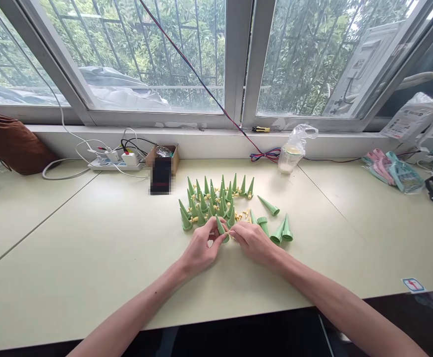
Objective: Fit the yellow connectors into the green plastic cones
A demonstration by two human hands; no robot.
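My left hand (204,244) is closed around a green plastic cone-shaped spike (220,226), its tip pointing up. Beside it, the fingers of my right hand (251,240) pinch a small yellowish part (228,232) at the spike's lower side; most of that part is hidden. Beyond my hands, several green spikes (202,202) with small yellow fittings at their bases stand upright in rows. A few loose yellow fittings (240,216) lie just past my right hand. To the right are more spikes, one lying on its side (269,205) and others (286,230) leaning close together.
The pale table (90,258) runs up to the window ledge. At its back are a power strip (114,162) with cables, a small cardboard box (172,153), a bagged cup (291,157) and a coiled wire (266,155). Bagged pastel items (402,171) lie far right, a brown bag (16,144) far left.
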